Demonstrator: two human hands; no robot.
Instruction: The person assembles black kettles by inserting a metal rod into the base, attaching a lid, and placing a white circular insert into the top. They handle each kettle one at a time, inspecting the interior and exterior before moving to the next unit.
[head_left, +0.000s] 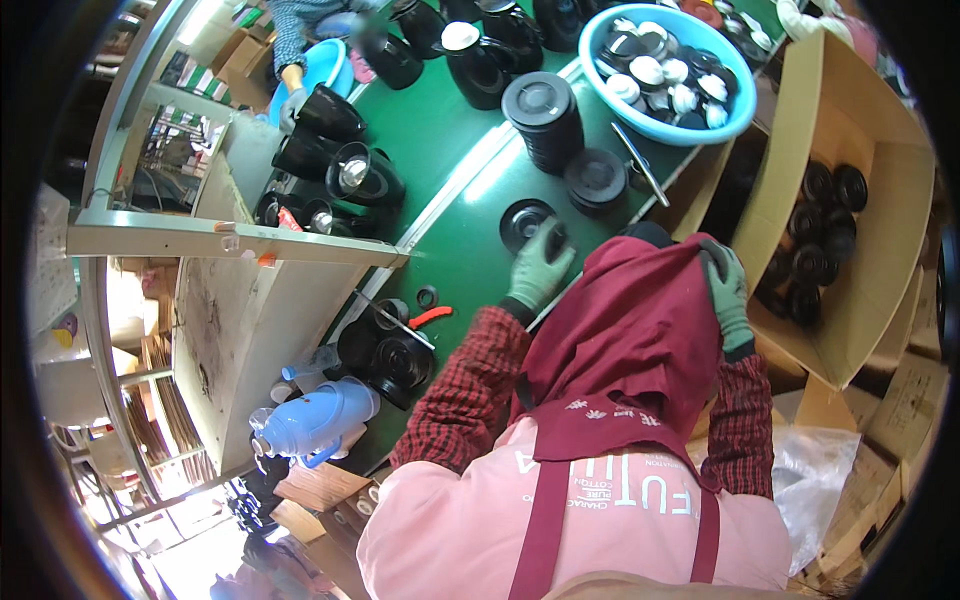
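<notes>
green table (pixel 460 235), basin (pixel 690 132), disc stack (pixel 545 130), left fingers (pixel 549 246) on black disc (pixel 519 221), right fingers (pixel 717 262) on apron (pixel 625 335), grips unclear

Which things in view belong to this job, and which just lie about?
Likely the job's: black disc at the left hand; stacked black discs; loose black discs in the carton.
Apparently lying about: pale-blue jug; orange handle; plastic bag.
</notes>
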